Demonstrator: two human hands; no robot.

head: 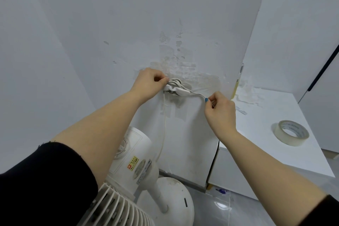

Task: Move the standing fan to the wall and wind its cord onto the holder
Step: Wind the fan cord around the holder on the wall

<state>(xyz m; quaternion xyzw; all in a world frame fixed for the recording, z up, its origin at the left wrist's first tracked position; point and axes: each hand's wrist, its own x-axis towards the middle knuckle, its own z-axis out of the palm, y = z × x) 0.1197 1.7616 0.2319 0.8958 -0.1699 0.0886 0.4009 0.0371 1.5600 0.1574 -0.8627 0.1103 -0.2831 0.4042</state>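
The white standing fan (134,167) stands right against the wall (128,24), its grille at the bottom of the view and its round base (176,198) on the floor. A white cord (163,124) rises from the fan to a white holder (178,91) stuck on the wall, where several loops of cord are wound. My left hand (149,82) pinches the wound loops at the holder's left side. My right hand (221,111) pinches the cord's free end just right of the holder, pulling it taut.
A low white cabinet (275,115) stands at the right against the wall, with a roll of clear tape (290,132) on top. Paint is peeled around the holder. Grey glossy floor (220,207) lies below.
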